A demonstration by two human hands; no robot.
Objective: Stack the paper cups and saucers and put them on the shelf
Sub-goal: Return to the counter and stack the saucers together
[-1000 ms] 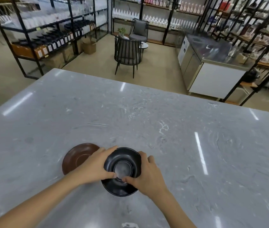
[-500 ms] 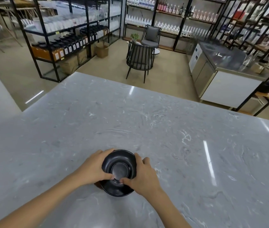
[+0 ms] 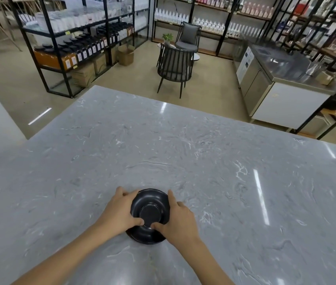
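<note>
A stack of black saucers point(image 3: 149, 212) sits on the grey marble table point(image 3: 204, 165), near its front edge. My left hand point(image 3: 119, 214) grips the stack's left side, thumb on the top saucer's rim. My right hand point(image 3: 178, 221) holds the right side, thumb also on the rim. The brown saucer is hidden under the stack or my hands. No paper cups are in view.
Beyond the table, black metal shelves point(image 3: 76, 38) with bottles and jars stand at the back left, and boxes sit beneath them. A dark chair point(image 3: 174, 66) stands on the floor behind the table. A steel counter point(image 3: 282, 79) is at the right.
Both hands carried the black saucer stack left onto the brown saucer, which is now covered. The camera has tilted up, so more of the room shows.
</note>
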